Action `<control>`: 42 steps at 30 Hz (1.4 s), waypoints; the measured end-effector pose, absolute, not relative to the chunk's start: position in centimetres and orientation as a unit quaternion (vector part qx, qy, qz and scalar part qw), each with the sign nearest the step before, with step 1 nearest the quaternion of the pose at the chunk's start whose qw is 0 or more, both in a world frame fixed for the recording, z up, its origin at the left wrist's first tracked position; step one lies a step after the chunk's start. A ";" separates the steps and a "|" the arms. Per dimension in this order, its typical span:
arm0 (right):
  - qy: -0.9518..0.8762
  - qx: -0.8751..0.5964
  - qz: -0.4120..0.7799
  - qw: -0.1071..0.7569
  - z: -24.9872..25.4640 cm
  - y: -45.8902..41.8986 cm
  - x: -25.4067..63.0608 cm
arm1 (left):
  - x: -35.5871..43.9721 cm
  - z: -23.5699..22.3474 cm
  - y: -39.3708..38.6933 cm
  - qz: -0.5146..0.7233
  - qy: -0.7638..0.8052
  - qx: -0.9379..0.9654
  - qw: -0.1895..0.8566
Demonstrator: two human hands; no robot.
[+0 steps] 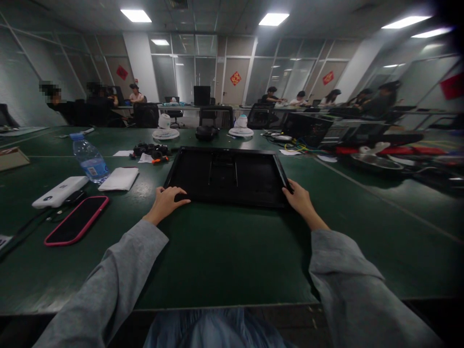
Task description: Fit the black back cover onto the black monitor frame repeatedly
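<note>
A black rectangular panel (253,179) with a raised rim lies in front of me; it looks like the housing of a flat screen. Two thin upright lines and a darker block show in its recessed middle. At its near left corner is my left hand (167,200), its fingers over the rim and the thumb at the front edge. My right hand (299,197) grips the near right corner, thumb on the inner side and fingers round the outside. The undersides of the fingers are partly hidden.
On the green table (232,261), a water bottle (90,159), folded tissue (119,179), white device (60,191) and pink-cased phone (77,221) stand left. Two small white fans (166,129) are behind the panel. Cables and a metal pan (377,163) lie right. Several people sit farther back.
</note>
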State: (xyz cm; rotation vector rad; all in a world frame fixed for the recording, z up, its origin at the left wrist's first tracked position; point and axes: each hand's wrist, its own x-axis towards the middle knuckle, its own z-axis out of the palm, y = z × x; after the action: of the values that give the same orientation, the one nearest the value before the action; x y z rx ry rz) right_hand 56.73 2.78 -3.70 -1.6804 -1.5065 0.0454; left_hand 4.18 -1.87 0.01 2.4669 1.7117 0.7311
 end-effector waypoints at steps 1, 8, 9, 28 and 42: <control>-0.600 -0.673 0.017 0.431 -3.7 2.8 56.7 | 4.2 0.1 -1.9 0.239 0.554 0.797 0.027; -0.627 -0.663 0.026 0.408 -3.6 3.2 56.9 | 5.0 0.7 -2.1 0.228 0.540 0.810 0.022; -0.630 -0.661 0.025 0.406 -3.6 3.2 56.9 | 5.1 0.7 -2.2 0.227 0.543 0.809 0.010; -0.632 -0.645 -0.015 0.430 -1.9 1.7 55.9 | 2.4 -0.5 -0.9 0.341 0.701 0.626 -0.030; -0.631 -0.651 0.012 0.422 -3.3 2.5 56.1 | 2.0 -0.6 -0.7 0.319 0.719 0.618 -0.018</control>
State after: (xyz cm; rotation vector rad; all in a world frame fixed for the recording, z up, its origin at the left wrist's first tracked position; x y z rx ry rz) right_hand 56.10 2.49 -3.27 -1.6304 -1.5803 0.0294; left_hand 1.99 -0.72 -0.63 1.9634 2.2846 1.0135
